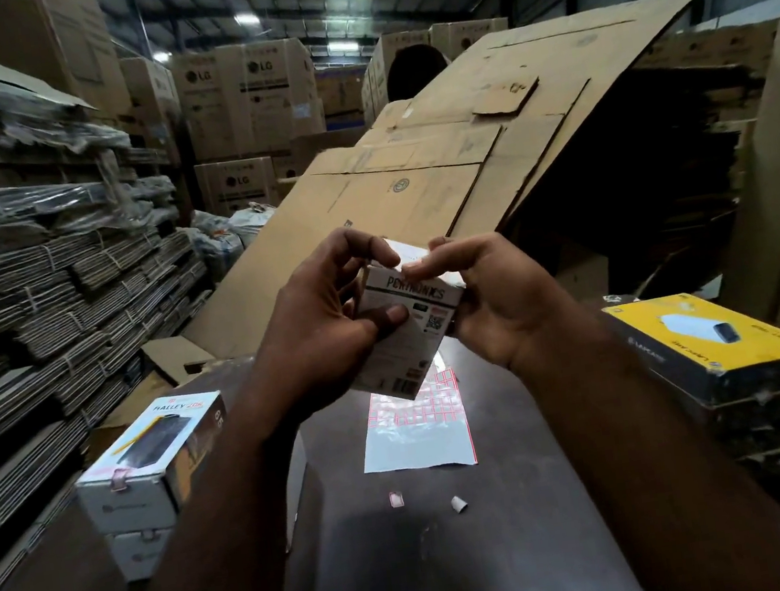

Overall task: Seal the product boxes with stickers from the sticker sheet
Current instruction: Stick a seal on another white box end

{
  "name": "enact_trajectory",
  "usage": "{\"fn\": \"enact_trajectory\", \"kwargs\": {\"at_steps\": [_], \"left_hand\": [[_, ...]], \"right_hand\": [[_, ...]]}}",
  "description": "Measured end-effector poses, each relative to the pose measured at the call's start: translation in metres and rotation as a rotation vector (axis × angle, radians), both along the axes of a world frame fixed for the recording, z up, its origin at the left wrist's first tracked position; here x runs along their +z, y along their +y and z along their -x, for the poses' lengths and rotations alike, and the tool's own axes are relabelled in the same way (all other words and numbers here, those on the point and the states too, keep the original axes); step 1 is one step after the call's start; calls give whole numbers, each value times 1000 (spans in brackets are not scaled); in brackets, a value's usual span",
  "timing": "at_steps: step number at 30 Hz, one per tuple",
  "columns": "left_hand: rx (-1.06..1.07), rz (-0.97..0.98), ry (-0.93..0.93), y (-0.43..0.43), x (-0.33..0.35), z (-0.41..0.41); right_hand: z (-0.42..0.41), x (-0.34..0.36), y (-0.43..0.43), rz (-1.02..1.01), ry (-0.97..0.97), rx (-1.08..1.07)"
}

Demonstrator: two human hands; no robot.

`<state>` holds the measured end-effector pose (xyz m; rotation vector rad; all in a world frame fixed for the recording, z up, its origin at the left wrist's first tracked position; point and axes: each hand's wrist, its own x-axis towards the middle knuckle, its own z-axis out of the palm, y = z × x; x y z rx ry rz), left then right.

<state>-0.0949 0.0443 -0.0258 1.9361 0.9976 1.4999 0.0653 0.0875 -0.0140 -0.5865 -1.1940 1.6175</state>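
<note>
I hold a white product box (411, 337) with black lettering tilted above the dark table (391, 570). My left hand (330, 313) grips its left side, thumb pressed on the front face. My right hand (493, 295) holds the right side, with the forefinger laid across the box's top flap. Below the box the sticker sheet (421, 426) lies flat on the table, red-outlined stickers on its upper part, the lower part bare. Whether a sticker sits under my right forefinger is hidden.
Two stacked white boxes (147, 474) stand at the table's left. A stack of yellow-topped boxes (721, 349) stands at the right. Two small sticker scraps (427, 500) lie near the sheet. Large flattened cardboard (434, 163) leans behind; bundled cardboard fills the left.
</note>
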Motion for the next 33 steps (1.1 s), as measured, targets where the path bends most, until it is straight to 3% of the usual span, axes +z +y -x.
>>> {"fn": "enact_trajectory", "kwargs": {"at_steps": [6,11,17,23,27,33], "left_hand": [[6,32,-13,0,-1,-1],[7,48,-12,0,0,4],[6,80,-7,1,-3,2],[40,135,-96,7,-2,11],[60,134,-92,7,-3,17],[52,170,-106,7,-3,20]], "right_hand": [[6,-6,7,87,-23,-54],[9,-8,3,-1,-102,-68],[15,-13,8,-12,-176,-257],[17,-15,7,-194,-309,-145],[22,-19,4,-240,-351,-203],[8,-9,-1,-262,-396,-68]]}}
